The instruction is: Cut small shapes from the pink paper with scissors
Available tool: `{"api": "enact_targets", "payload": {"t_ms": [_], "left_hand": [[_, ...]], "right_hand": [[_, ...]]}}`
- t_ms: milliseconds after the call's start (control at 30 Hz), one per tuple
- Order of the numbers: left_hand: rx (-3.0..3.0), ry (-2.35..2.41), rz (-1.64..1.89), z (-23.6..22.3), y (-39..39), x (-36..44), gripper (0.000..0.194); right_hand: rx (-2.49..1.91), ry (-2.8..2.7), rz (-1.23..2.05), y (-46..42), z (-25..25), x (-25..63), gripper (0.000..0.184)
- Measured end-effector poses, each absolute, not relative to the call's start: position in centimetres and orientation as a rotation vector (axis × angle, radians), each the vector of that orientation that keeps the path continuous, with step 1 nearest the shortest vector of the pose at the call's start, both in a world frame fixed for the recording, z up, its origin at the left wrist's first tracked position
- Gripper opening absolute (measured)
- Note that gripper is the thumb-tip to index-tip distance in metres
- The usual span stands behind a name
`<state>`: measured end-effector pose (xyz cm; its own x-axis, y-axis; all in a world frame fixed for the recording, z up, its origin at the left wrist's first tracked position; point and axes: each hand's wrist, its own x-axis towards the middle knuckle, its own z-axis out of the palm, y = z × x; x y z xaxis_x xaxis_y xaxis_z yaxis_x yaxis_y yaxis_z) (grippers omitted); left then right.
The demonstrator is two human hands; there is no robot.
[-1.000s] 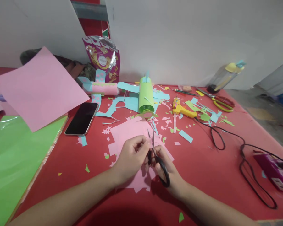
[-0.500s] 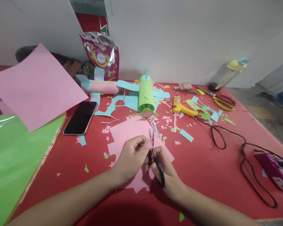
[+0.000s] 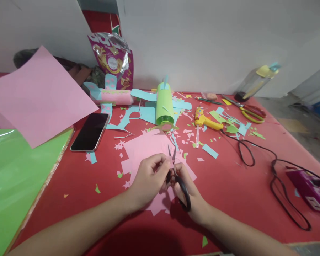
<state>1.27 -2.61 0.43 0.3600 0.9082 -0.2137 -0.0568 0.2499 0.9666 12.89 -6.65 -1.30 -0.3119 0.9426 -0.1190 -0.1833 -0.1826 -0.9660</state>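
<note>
My left hand (image 3: pixel 152 174) is closed, pinching a small piece of pink paper (image 3: pixel 169 162) between thumb and fingertips. In my right hand (image 3: pixel 190 193) is a pair of black-handled scissors (image 3: pixel 186 195), blades pointing away from me and slightly apart, right beside the pinched piece. Its exact cut shape is too small to make out. Below both hands lie overlapping pink paper sheets (image 3: pixel 140 149) with jagged edges. Just beyond them stands a green paper-covered bottle plane (image 3: pixel 164 103) with blue wings.
A phone (image 3: pixel 90 132) and a large pink sheet (image 3: pixel 42 97) are at left. On the right lie a yellow glue gun (image 3: pixel 208 122) with a looping cord, larger scissors (image 3: pixel 246 110) and a purple power box (image 3: pixel 308 192). Paper scraps surround the pink plane (image 3: pixel 117 96).
The scissors have turned slightly, their handle swinging a little to the right, and the blades look wider apart. My left hand keeps its pinch. The whole view has shifted slightly.
</note>
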Motion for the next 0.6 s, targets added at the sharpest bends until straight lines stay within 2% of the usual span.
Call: {"api": "enact_targets", "payload": {"t_ms": [600], "left_hand": [[1.101,0.976,0.804,0.29,-2.59,1.19,0.028]], "right_hand": [[-1.054,-1.176,1.594,-6.79,-1.38,12.66,0.035]]}}
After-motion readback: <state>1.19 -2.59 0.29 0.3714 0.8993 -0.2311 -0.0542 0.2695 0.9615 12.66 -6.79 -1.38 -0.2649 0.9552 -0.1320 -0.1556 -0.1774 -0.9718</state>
